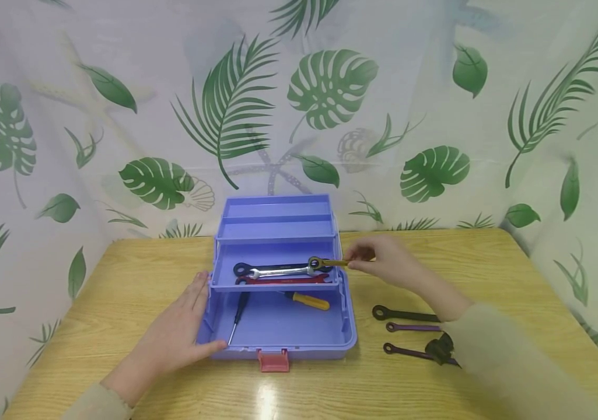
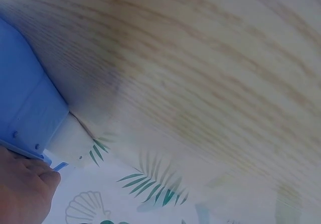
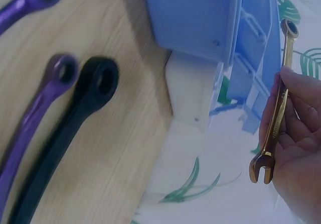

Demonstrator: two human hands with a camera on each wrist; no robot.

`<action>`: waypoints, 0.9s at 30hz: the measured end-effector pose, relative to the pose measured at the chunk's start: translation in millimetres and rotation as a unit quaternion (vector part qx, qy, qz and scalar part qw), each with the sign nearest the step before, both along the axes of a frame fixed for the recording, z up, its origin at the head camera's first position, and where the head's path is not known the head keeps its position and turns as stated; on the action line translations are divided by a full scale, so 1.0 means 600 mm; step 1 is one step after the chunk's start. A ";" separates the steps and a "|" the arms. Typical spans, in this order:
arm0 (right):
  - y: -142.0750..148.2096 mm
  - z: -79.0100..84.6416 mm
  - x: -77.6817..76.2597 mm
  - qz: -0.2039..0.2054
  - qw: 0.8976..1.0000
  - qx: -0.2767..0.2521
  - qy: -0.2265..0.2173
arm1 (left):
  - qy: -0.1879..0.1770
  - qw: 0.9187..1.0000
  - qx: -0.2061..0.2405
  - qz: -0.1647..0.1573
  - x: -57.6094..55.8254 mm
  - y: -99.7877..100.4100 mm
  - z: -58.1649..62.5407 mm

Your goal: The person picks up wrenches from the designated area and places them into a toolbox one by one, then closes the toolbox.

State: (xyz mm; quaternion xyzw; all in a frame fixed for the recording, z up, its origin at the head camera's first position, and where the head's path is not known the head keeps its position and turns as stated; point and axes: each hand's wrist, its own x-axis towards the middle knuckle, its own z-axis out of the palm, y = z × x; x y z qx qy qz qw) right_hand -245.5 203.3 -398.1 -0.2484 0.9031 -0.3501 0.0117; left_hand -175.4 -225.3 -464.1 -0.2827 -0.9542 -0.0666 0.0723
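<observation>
A gold ratcheting wrench (image 3: 277, 116) is pinched between the thumb and fingers of my right hand (image 1: 388, 261), its ring end over the lower tray of the blue toolbox (image 1: 277, 354). In that tray lie a black wrench (image 1: 243, 269), a silver wrench (image 1: 283, 270) and a red wrench (image 1: 288, 280). My left hand (image 1: 180, 326) rests against the toolbox's left side, thumb along the front rim, fingers spread. Down in the box's bottom are a black-handled screwdriver (image 1: 241, 306) and a yellow-handled screwdriver (image 1: 311, 301).
Right of the box on the wooden table (image 1: 136, 274) lie a large black wrench (image 1: 404, 314), a purple wrench (image 1: 411, 328) and a dark purple wrench (image 1: 409, 351) beside a dark lump (image 1: 439, 349). A red latch (image 1: 274, 361) hangs at the box's front. A leaf-patterned cloth (image 1: 256, 116) stands behind.
</observation>
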 end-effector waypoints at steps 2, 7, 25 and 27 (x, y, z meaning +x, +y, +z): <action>-0.010 0.001 -0.002 0.008 1.000 -0.005 -0.005 | 0.000 1.000 -0.004 -0.001 0.000 0.000 0.001; -0.038 0.007 -0.007 0.029 0.999 -0.020 -0.003 | 0.003 1.000 -0.017 -0.002 -0.002 0.000 0.000; -0.143 0.027 -0.024 0.055 0.997 0.013 -0.045 | 0.003 1.000 -0.018 -0.004 -0.002 -0.002 0.001; -0.149 0.026 -0.025 0.054 0.997 0.020 -0.048 | 0.003 1.000 -0.018 -0.004 -0.002 -0.002 -0.001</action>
